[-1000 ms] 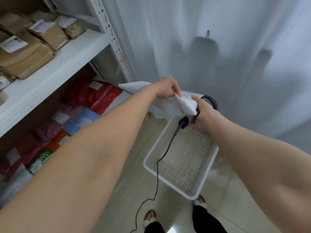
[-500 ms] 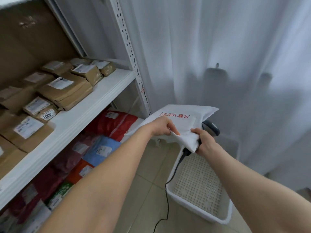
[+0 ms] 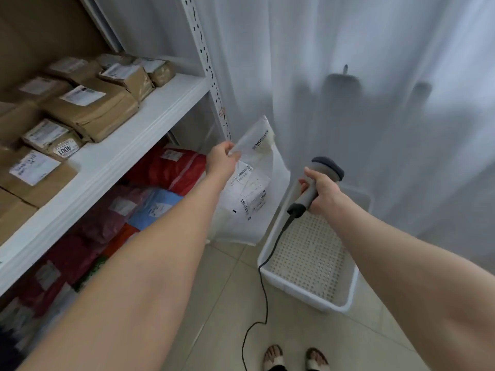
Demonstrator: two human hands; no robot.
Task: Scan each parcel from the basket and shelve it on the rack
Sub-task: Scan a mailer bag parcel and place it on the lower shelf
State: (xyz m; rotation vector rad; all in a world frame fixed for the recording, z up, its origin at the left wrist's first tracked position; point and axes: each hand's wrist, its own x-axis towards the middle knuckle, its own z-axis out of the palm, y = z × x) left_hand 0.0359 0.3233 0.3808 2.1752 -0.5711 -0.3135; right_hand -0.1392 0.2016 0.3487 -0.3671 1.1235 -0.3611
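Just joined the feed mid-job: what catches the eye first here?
A white parcel hangs mid-frame, label toward the camera, pinched at its top edge by the left hand. The right hand grips a grey scanner over the white basket, where no parcels show. Brown parcels line the rack shelf at left.

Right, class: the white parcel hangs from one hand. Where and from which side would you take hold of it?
Probably the top edge, from the right, beside where the left hand pinches the parcel. It is a flat, soft bag hanging limp, so lower down it would fold, and its label faces the person. The right hand grips the scanner, so is not free.
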